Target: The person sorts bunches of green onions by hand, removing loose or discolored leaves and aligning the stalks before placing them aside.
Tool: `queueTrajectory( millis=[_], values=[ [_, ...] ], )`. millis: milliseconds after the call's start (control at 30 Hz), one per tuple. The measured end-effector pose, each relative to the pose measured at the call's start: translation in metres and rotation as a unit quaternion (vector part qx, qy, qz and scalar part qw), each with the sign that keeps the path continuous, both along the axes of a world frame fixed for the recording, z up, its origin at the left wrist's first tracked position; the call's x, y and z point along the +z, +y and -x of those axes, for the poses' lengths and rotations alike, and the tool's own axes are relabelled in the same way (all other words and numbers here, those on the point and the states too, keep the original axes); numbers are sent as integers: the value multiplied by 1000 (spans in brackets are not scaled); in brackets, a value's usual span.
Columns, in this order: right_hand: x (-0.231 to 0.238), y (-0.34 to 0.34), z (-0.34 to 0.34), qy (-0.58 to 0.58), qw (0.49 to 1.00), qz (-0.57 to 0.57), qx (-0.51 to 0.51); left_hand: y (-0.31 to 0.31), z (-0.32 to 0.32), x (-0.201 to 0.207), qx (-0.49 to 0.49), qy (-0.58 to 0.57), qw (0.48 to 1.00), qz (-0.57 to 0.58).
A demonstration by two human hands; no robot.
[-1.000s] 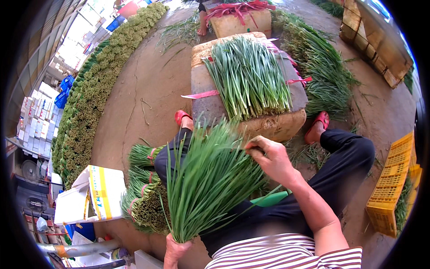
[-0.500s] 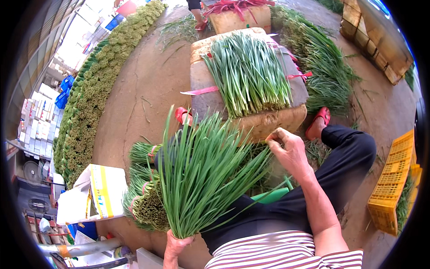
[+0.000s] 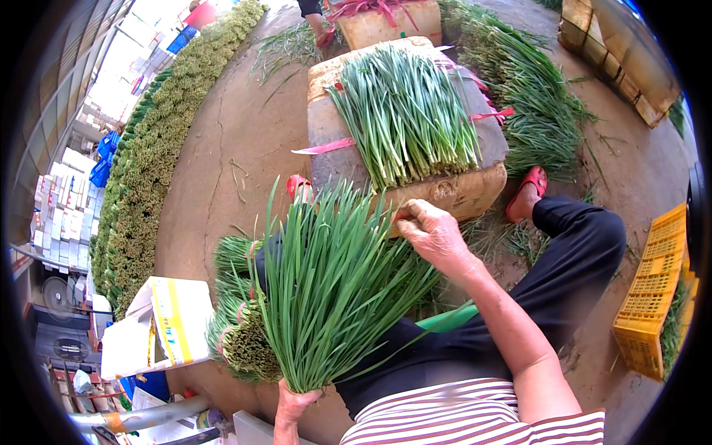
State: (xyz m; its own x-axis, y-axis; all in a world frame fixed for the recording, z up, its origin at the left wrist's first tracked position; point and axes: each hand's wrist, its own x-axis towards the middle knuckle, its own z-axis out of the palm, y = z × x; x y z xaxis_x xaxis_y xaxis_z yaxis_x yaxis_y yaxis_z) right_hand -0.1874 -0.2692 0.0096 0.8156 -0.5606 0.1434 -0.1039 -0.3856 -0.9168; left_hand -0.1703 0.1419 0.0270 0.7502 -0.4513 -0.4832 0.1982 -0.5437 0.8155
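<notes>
My left hand [image 3: 295,403] is wrapped round the base of a large bunch of garlic chives [image 3: 334,289], whose long green leaves fan up and to the right. At the bunch's upper right, near the leaf tips, my right hand [image 3: 436,236] has its fingers pinched together; whatever may be between them is too small to tell. Just beyond, a flat layer of chives [image 3: 408,119] lies on a box-like block [image 3: 475,189] with a grey cover. Pink ribbons [image 3: 326,146] stick out from under that layer on both sides.
Tied chive bundles [image 3: 248,348] and a white carton [image 3: 174,311] sit at my left. A long row of bundles [image 3: 163,148] runs along the left. Loose chives [image 3: 526,104] are heaped beyond the block at right. A yellow crate [image 3: 649,293] stands far right; another person's foot [image 3: 325,35] shows at top.
My right hand has moved left and slightly up, from beside the leaves to the bunch's upper tips. The left hand keeps its hold at the base.
</notes>
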Motion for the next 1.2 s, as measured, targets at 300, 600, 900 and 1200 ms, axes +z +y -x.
queueTrajectory(
  millis=[300, 600, 900, 1200],
  values=[
    [-19, 24, -24, -32, 985, 163, 36, -4, 4, 2, 27, -8, 1000, 8],
    [-18, 31, -17, -72, 983, 164, 28, -1, -1, 4, 31, 65, 997, 6],
    [-16, 27, -16, -44, 997, 54, 25, 2, -1, -6, 68, 101, 990, 69],
    [-4, 26, -22, -85, 994, 63, -23, 1, -1, -2, 90, 126, 987, 53]
  ],
)
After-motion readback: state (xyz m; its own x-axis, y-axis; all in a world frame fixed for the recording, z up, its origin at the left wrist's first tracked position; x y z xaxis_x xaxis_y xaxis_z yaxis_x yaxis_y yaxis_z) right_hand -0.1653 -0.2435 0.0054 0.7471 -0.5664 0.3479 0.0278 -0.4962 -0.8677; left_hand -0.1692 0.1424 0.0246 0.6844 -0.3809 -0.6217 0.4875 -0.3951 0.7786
